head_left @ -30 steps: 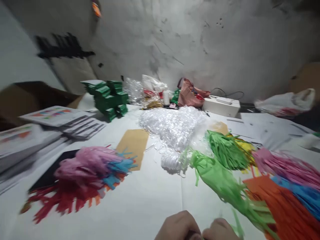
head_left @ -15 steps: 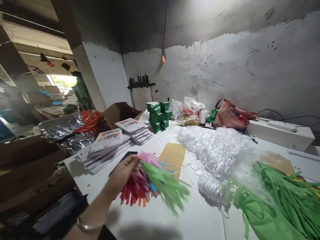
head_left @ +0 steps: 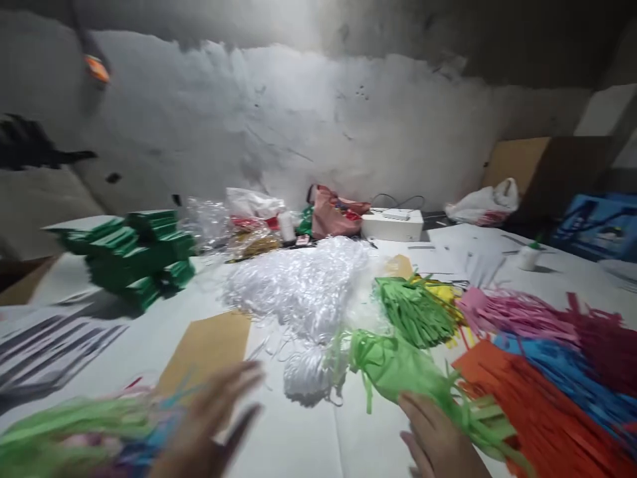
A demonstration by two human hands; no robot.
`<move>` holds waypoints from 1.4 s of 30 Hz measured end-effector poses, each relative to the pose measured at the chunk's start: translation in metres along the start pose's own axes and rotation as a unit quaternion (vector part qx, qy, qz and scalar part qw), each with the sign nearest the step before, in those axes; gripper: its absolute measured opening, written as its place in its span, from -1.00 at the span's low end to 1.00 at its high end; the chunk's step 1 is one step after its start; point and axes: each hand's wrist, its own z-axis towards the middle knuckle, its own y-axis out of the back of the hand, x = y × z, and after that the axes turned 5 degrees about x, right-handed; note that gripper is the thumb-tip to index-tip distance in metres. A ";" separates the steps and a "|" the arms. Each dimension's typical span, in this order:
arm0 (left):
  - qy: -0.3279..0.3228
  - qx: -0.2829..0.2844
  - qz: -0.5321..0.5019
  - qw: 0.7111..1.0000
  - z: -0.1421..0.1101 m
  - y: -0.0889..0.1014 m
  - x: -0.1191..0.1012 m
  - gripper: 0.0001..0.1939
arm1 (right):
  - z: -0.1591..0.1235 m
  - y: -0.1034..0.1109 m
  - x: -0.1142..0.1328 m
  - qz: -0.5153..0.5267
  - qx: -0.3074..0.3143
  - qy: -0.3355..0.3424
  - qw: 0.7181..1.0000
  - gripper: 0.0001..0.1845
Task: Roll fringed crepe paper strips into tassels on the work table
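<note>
Has left hand [head_left: 209,418] at 7 o'clock, wide-fingered, and right hand [head_left: 438,438] at 5, with fingers narrowly parted by the light-green bundle [head_left: 398,368] there; cannot tell if touching. Seems at pick-up; likely needs a pinch next.

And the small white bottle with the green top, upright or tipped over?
Upright: the bottle stands with its green top uppermost, above the white body.
</note>
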 end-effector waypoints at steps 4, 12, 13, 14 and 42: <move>-0.195 0.146 -0.096 0.965 0.030 -0.101 -0.093 -0.51 | 0.021 -0.004 -0.011 -0.065 -0.016 -0.071 0.995 -0.61; -0.221 0.188 -0.091 0.953 0.078 -0.163 -0.110 -0.69 | 0.006 0.037 -0.032 0.039 0.031 -0.125 0.991 -0.68; -0.211 0.188 -0.092 0.955 0.074 -0.160 -0.112 -0.73 | 0.003 0.044 -0.031 0.034 0.027 -0.128 0.991 -0.70; -0.197 0.189 -0.089 0.958 0.068 -0.156 -0.114 -0.76 | 0.002 0.050 -0.028 0.018 0.018 -0.122 0.992 -0.72; -0.032 0.214 -0.307 0.927 -0.005 -0.114 -0.143 -0.80 | 0.003 0.044 0.017 0.255 0.064 -0.112 0.958 -0.77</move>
